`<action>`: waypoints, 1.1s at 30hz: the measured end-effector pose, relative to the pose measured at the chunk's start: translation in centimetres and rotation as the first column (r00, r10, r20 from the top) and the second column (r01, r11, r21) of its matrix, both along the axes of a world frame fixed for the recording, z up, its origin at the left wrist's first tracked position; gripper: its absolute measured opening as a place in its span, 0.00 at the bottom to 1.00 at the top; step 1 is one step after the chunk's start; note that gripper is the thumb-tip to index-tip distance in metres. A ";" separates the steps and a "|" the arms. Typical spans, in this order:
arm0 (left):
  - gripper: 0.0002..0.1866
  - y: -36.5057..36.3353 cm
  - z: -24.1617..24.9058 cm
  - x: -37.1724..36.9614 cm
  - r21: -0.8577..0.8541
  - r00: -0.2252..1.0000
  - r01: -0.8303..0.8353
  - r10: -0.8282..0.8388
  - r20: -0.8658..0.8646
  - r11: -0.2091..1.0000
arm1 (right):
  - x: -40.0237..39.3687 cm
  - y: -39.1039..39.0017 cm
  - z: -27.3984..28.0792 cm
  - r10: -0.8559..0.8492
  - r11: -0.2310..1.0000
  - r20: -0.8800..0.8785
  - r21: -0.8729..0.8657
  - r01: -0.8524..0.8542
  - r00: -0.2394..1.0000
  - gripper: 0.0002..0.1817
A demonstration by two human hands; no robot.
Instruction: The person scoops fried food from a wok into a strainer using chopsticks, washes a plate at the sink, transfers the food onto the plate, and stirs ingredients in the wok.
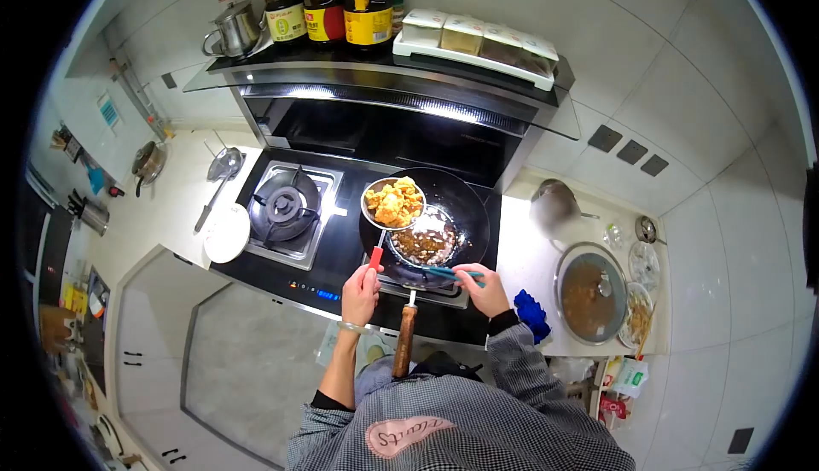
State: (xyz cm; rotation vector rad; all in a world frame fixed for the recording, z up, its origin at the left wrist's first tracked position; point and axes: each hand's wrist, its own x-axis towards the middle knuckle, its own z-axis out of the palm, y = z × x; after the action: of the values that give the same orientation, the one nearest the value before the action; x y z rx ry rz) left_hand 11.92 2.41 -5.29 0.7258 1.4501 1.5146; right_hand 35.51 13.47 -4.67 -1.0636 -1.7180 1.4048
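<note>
Here, near the frame's centre, the left hand (360, 293) is closed around the red handle of a strainer (393, 203) heaped with fried pieces, held over the black wok (465, 202). The right hand (485, 290) pinches a teal utensil (444, 272) at the wok's near rim. Both work above a black stovetop (341, 253) set in a white-tiled kitchen, a spare burner (284, 206) to the left.

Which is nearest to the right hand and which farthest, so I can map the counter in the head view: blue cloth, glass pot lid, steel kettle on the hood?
From the right hand:
1. Blue cloth, just to its right on the counter edge.
2. Glass pot lid, farther right on the counter.
3. Steel kettle, far off at upper left on the hood.
</note>
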 end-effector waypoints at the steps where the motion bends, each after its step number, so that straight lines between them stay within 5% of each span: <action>1: 0.12 0.0 0.0 0.1 0.011 1.000 0.001 -0.001 0.009 1.000 | -0.1 0.5 -1.0 -0.026 0.990 0.059 0.140 0.017 0.998 0.09; 5: 0.12 -0.3 0.1 0.2 -0.020 1.000 0.011 -0.011 0.002 1.000 | 0.4 3.5 -2.6 -0.328 0.926 -0.011 0.193 0.324 0.944 0.09; 9: 0.12 -0.3 0.3 0.4 -0.015 1.000 0.007 -0.007 0.002 1.000 | -1.1 4.1 -4.2 -0.230 0.903 0.041 0.382 0.198 0.972 0.08; 12: 0.12 -0.2 0.7 0.2 -0.011 1.000 0.010 -0.010 0.028 1.000 | -2.7 4.4 -3.9 -0.104 0.983 -0.020 0.151 0.106 0.994 0.09; 14: 0.12 -0.4 1.2 0.3 -0.049 1.000 0.005 -0.005 0.014 0.999 | -3.5 5.5 -3.6 -0.161 0.967 -0.115 0.181 0.180 0.980 0.09; 18: 0.12 -0.4 1.2 0.3 -0.015 1.000 0.010 -0.010 0.024 1.000 | -4.3 7.5 -4.6 -0.144 0.868 -0.002 0.480 0.127 0.990 0.09; 22: 0.12 -0.6 1.4 0.1 -0.029 0.999 0.001 0.000 0.039 1.000 | -3.7 5.5 -2.4 0.100 0.951 0.142 0.277 -0.137 0.985 0.10; 24: 0.12 -0.7 1.3 0.0 -0.026 0.999 0.002 0.000 0.049 1.000 | -3.4 4.2 -1.4 0.106 0.990 0.008 0.090 -0.106 0.994 0.10; 28: 0.12 -0.5 0.5 0.0 -0.002 1.000 0.000 0.000 0.031 1.000 | -3.1 2.5 -2.4 0.199 0.978 -0.041 0.069 -0.196 0.979 0.10; 31: 0.12 -0.5 0.5 0.0 -0.007 0.999 0.000 0.000 0.034 1.000 | -2.1 4.2 -3.8 -0.169 0.946 -0.004 0.280 0.163 0.986 0.09; 33: 0.12 -0.6 0.6 0.0 -0.011 0.999 0.007 -0.006 0.033 1.000 | -1.6 5.3 -3.6 -0.244 0.949 -0.045 0.194 0.248 0.969 0.09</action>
State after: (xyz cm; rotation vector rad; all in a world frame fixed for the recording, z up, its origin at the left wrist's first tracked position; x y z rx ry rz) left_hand 11.96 1.78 -4.73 0.6953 1.4288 1.5062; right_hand 33.95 18.81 -8.22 -1.1050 -1.6090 1.0616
